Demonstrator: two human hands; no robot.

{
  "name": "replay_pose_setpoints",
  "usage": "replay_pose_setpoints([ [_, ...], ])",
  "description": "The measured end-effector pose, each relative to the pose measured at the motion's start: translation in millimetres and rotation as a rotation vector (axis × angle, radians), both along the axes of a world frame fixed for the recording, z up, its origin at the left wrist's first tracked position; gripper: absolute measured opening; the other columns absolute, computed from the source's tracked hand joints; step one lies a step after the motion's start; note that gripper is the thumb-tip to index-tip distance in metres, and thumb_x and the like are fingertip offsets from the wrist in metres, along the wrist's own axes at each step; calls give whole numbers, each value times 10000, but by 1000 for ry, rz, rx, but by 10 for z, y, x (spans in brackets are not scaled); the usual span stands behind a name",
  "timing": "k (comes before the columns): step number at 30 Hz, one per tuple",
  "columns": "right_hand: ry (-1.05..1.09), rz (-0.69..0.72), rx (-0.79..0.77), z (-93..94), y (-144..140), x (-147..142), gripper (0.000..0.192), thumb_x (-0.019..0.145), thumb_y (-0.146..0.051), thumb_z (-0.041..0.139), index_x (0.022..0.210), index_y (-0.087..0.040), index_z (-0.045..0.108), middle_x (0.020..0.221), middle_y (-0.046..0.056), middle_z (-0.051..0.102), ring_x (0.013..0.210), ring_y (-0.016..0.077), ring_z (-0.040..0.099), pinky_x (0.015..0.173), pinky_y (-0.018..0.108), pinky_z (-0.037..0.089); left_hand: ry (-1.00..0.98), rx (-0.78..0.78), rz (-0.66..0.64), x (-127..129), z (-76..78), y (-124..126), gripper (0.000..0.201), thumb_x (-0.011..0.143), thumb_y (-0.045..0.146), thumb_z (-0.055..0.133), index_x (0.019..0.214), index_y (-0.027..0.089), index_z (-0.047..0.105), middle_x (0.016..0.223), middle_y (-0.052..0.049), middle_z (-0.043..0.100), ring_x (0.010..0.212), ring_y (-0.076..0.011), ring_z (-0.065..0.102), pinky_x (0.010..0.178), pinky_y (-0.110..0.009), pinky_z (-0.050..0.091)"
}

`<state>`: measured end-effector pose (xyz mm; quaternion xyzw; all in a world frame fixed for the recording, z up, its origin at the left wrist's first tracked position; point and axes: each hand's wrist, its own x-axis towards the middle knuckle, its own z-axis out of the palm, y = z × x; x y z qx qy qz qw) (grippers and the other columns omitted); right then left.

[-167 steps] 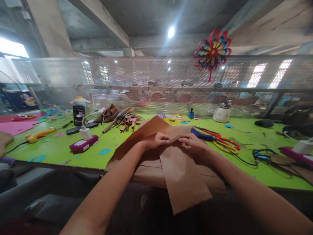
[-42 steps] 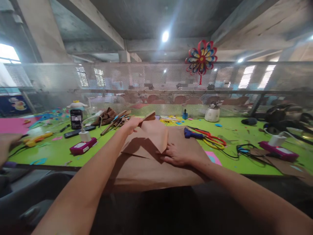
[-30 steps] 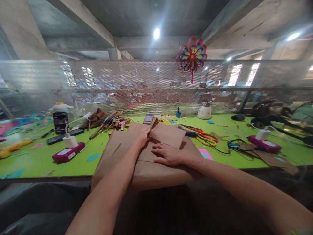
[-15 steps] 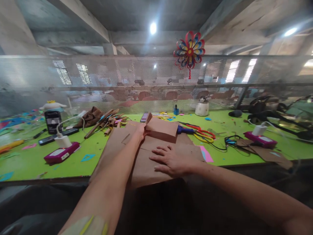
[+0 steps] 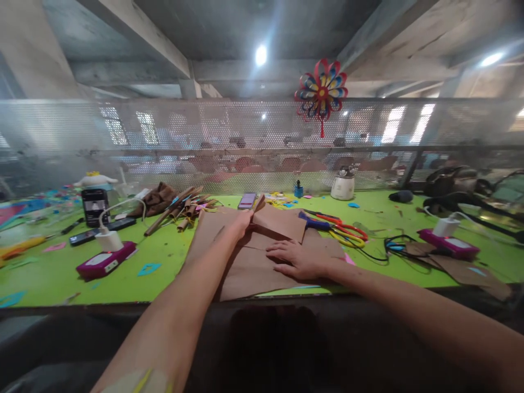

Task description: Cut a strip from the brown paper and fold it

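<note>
A large sheet of brown kraft paper (image 5: 245, 270) lies folded on the green table (image 5: 164, 267) in front of me. My left hand (image 5: 241, 221) pinches the far edge of a folded flap (image 5: 280, 221) and holds it slightly raised. My right hand (image 5: 297, 259) lies flat, fingers spread, pressing the paper down just below that flap. The near edge of the paper sits at the table's front edge.
Scissors with red and yellow handles (image 5: 346, 233) lie right of the paper. Rolled brown paper tubes (image 5: 184, 206) and a phone (image 5: 246, 200) sit behind it. A magenta box with a white charger (image 5: 105, 256) is at left, another (image 5: 448, 243) at right, with black cables (image 5: 399, 245).
The paper has slid away from me onto the table, no longer overhanging the front edge. My left hand keeps the flap's far edge; my right hand moved forward with the sheet.
</note>
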<state>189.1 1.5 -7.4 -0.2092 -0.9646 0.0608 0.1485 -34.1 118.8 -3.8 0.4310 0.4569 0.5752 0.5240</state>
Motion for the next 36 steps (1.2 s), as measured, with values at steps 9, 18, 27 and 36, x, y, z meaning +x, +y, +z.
replay_pose_setpoints([
  [9,99,277,-181,137,-120,-474,341,934,-224,392,1204,-161,591,1217,88,615,1148,178,533,993,308,406,48,59,42,-97,130,-149,138,852,199,467,824,147,591,746,-51,639,570,-137,583,533,-259,499],
  [18,569,-97,-312,269,90,-239,229,847,-303,527,925,-188,708,884,44,720,831,182,645,800,302,491,7,107,-67,83,-117,-462,138,787,300,583,773,168,548,617,12,579,494,-116,533,461,-210,409],
  [27,1024,-274,-234,746,772,-8,277,786,-438,592,824,-180,686,893,64,685,887,204,611,813,344,477,-155,53,-493,44,151,-629,224,687,298,743,784,118,653,754,-45,652,634,-119,577,598,-216,428],
  [36,645,-335,-1234,601,566,109,477,842,-587,486,775,-164,696,774,89,711,745,208,656,696,332,519,-169,-200,-662,67,159,-823,144,663,171,742,772,130,658,701,-37,657,639,-155,617,645,-282,457],
])
